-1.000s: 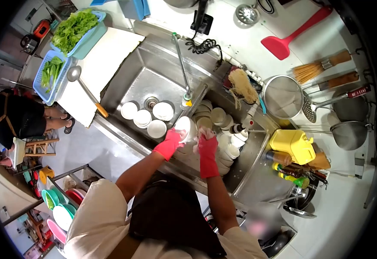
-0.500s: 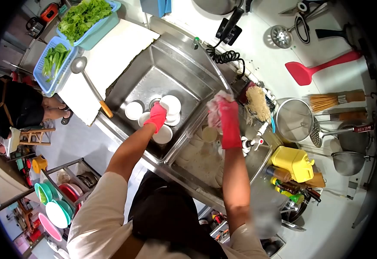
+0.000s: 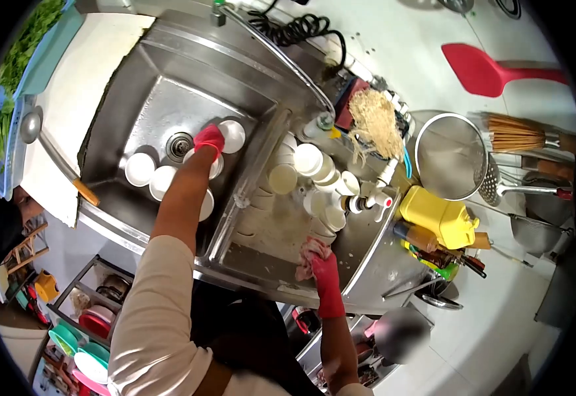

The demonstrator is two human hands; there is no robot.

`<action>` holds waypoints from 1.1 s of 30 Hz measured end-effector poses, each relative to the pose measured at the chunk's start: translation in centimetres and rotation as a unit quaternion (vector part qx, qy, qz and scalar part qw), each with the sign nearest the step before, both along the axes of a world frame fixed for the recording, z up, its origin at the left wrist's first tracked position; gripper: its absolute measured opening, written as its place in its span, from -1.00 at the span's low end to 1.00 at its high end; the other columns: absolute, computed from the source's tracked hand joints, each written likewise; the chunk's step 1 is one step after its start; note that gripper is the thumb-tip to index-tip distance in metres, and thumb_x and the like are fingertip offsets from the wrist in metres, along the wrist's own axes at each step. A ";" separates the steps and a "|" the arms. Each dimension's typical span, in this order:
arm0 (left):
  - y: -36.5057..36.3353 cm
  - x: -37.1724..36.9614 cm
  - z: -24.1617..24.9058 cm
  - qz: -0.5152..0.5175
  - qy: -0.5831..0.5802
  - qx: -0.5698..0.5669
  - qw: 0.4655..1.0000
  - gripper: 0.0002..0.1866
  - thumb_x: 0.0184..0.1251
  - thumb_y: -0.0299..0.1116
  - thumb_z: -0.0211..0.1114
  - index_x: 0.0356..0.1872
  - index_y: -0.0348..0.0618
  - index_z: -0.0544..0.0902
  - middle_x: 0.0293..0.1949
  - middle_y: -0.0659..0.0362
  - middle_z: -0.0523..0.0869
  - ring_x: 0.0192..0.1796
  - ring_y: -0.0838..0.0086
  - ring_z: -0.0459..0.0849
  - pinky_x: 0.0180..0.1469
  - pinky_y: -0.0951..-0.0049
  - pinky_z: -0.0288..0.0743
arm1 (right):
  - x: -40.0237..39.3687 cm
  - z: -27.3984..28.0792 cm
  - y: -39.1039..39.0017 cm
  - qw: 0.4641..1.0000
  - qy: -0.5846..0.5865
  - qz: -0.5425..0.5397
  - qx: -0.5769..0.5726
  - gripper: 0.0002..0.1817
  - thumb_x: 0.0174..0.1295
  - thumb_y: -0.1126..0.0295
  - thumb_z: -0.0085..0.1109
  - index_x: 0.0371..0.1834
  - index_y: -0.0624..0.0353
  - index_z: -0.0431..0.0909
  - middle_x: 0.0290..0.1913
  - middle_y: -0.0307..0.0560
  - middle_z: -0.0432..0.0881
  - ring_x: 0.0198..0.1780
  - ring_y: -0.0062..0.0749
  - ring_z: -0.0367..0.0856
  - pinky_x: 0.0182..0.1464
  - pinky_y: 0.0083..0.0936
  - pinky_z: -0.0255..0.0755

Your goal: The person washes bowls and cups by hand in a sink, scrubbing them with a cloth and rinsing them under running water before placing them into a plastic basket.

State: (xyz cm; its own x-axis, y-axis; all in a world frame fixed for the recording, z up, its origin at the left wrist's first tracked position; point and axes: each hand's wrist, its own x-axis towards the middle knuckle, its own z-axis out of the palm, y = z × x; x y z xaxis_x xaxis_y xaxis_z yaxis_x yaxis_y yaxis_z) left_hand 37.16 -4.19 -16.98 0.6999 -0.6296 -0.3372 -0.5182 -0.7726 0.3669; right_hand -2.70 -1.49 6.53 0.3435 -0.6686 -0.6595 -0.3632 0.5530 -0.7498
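Observation:
My left hand (image 3: 209, 138), in a red rubber glove, is in the left sink basin (image 3: 124, 99), closed at the edge of a small white bowl (image 3: 232, 136). Its fingertips are partly hidden. Other white bowls (image 3: 141, 169) stand around it near the drain (image 3: 180, 146). My right hand (image 3: 325, 269), also gloved in red, grips a wet, pinkish cloth (image 3: 312, 255) over the near part of the right basin (image 3: 255, 267). Just beyond the cloth, several stacked white cups or bowls (image 3: 308, 159) sit in cloudy water, some lying tilted.
A faucet spout (image 3: 281, 56) reaches over the divider between the basins. A fibrous scrubber (image 3: 375, 122), a strainer (image 3: 451, 156) and a yellow jug (image 3: 435, 216) stand along the right. On the left board (image 3: 70, 86) lies a ladle (image 3: 57, 155) beside baskets of greens (image 3: 31, 49).
My right hand, with the cloth, has come from beside the spout to the near side of the right basin. My left hand has shifted off the drain. The view has turned rightward.

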 end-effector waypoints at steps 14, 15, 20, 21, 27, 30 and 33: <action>-2.0 -24.0 12.3 -0.135 0.083 -0.349 0.924 -0.75 0.06 -0.50 0.00 -0.22 -0.25 0.55 -0.40 0.10 0.60 -0.38 0.29 0.55 -0.27 0.41 0.47 | -9.3 -3.3 -2.5 0.982 -0.104 -0.131 0.090 -0.69 0.10 0.50 0.00 -0.05 0.26 0.36 -0.37 -0.29 0.43 -0.39 -0.61 0.46 -0.35 -0.65 0.38; -2.5 -25.2 8.0 -0.135 0.085 -0.349 0.924 -0.75 0.06 -0.50 0.00 -0.22 -0.25 0.55 -0.40 0.10 0.60 -0.38 0.29 0.55 -0.27 0.41 0.47 | -8.9 -2.0 -2.9 0.977 -0.113 -0.139 0.116 -0.73 0.13 0.51 -0.01 -0.07 0.24 0.37 -0.40 -0.30 0.41 -0.41 -0.62 0.43 -0.38 -0.66 0.36; -4.4 -26.6 -3.6 -0.065 -0.178 0.028 0.981 -0.70 0.20 -0.33 -0.12 -0.19 -0.30 0.48 -0.42 0.01 0.57 -0.33 0.18 0.58 -0.29 0.28 0.46 | -11.7 -2.2 -2.1 0.960 -0.190 -0.170 0.119 -0.73 0.16 0.51 -0.01 -0.05 0.21 0.35 -0.42 -0.31 0.39 -0.43 -0.63 0.37 -0.42 -0.67 0.34; -4.9 -26.4 -2.4 0.038 -0.068 -0.023 0.997 -0.72 0.21 -0.33 -0.13 -0.22 -0.27 0.50 -0.41 -0.02 0.59 -0.31 0.15 0.60 -0.28 0.26 0.46 | -12.6 -3.0 -1.7 0.978 -0.158 -0.130 0.049 -0.71 0.16 0.51 0.00 -0.02 0.21 0.34 -0.40 -0.30 0.40 -0.43 -0.64 0.35 -0.43 -0.66 0.33; -4.5 -27.7 0.7 -0.084 -0.007 -0.013 0.996 -0.85 0.16 -0.44 -0.06 -0.33 -0.15 0.49 -0.35 -0.04 0.60 -0.29 0.16 0.61 -0.29 0.22 0.46 | -14.4 -3.6 0.1 0.968 -0.140 -0.170 0.116 -0.68 0.17 0.50 -0.06 0.01 0.24 0.32 -0.35 -0.30 0.41 -0.44 -0.67 0.31 -0.42 -0.66 0.35; -5.0 -27.8 4.0 -0.183 -0.054 -0.154 0.969 -0.87 0.11 -0.48 -0.03 -0.32 -0.15 0.44 -0.38 0.02 0.57 -0.37 0.17 0.60 -0.36 0.22 0.45 | -13.9 -4.4 -0.2 0.960 -0.195 -0.160 0.122 -0.67 0.18 0.46 -0.09 0.05 0.18 0.30 -0.38 -0.29 0.38 -0.47 -0.63 0.29 -0.41 -0.61 0.36; -5.4 -26.5 5.5 -0.248 -0.167 -0.081 0.951 -0.83 0.08 -0.49 -0.02 -0.26 -0.18 0.37 -0.38 -0.01 0.52 -0.40 0.13 0.57 -0.45 0.21 0.42 | -12.3 -4.9 -2.0 0.935 -0.347 -0.066 0.019 -0.64 0.20 0.38 -0.07 0.07 0.15 0.25 -0.26 -0.20 0.44 -0.39 -0.48 0.42 -0.34 -0.51 0.42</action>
